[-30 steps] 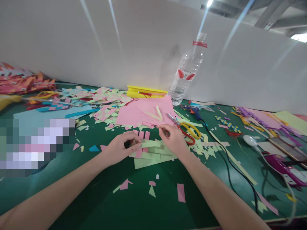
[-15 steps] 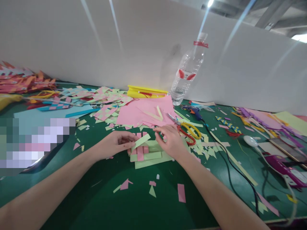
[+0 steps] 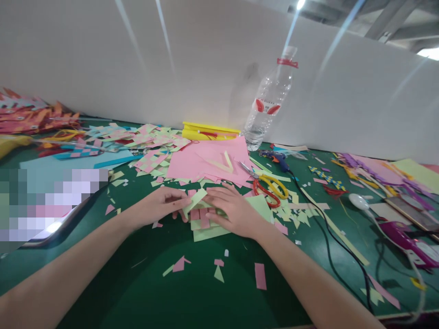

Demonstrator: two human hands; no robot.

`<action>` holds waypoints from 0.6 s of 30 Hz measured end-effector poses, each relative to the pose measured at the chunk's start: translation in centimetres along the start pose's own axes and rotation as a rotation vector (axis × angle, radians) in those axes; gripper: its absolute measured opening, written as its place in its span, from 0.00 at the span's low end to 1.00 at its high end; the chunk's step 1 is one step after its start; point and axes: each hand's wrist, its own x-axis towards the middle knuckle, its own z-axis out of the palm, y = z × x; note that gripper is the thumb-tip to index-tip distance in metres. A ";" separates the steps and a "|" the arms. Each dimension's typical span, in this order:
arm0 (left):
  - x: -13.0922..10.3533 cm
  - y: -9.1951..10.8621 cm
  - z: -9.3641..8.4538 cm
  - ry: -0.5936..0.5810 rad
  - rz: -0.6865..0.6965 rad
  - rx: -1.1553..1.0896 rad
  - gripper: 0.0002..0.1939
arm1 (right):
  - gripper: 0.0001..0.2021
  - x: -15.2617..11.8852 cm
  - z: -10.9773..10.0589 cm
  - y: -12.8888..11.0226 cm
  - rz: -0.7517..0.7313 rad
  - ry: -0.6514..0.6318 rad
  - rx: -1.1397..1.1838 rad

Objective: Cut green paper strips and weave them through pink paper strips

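Observation:
My left hand (image 3: 163, 204) pinches one end of a pale green paper strip (image 3: 197, 199), which slants up to the right. Under it lies a small weave of pink paper strips (image 3: 205, 218) and green ones, on top of a pale green paper sheet (image 3: 211, 234). My right hand (image 3: 231, 211) rests over the right part of this weave, its fingers stretched out to the left and covering much of it. The fingertips come close to the held strip; whether they touch it I cannot tell.
Behind the hands are pink paper (image 3: 209, 157) and scissors (image 3: 270, 185) with red and yellow handles. A tilted plastic bottle (image 3: 262, 114) leans on the partition. To the right, a glue gun (image 3: 279, 161) trails a black cable. A pixelated screen (image 3: 51, 210) stands left. Paper scraps (image 3: 298, 212) lie about.
My right hand has moved left and come down onto the weave, its fingers now stretched over it. My left hand, still holding the green strip, has shifted slightly left.

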 end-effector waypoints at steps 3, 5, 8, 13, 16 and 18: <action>-0.2 -0.4 -0.3 0.008 -0.067 0.038 0.17 | 0.22 0.0 0.2 0.2 -0.005 -0.043 -0.005; -0.5 -0.5 -0.6 0.023 -0.094 0.077 0.18 | 0.23 -0.1 0.2 0.3 -0.007 -0.061 -0.003; -0.9 -0.3 -1.2 0.019 -0.147 0.125 0.19 | 0.25 -0.1 0.3 0.3 0.003 -0.087 0.005; -1.3 -0.2 -1.9 0.026 -0.157 0.194 0.17 | 0.25 -0.1 0.5 0.3 0.007 -0.102 0.019; -1.5 -0.3 -2.1 0.042 -0.168 0.234 0.16 | 0.25 -0.1 0.5 0.3 0.011 -0.105 0.030; -1.5 -0.2 -2.1 0.057 -0.129 0.330 0.16 | 0.26 -0.1 0.4 0.2 0.013 -0.106 0.030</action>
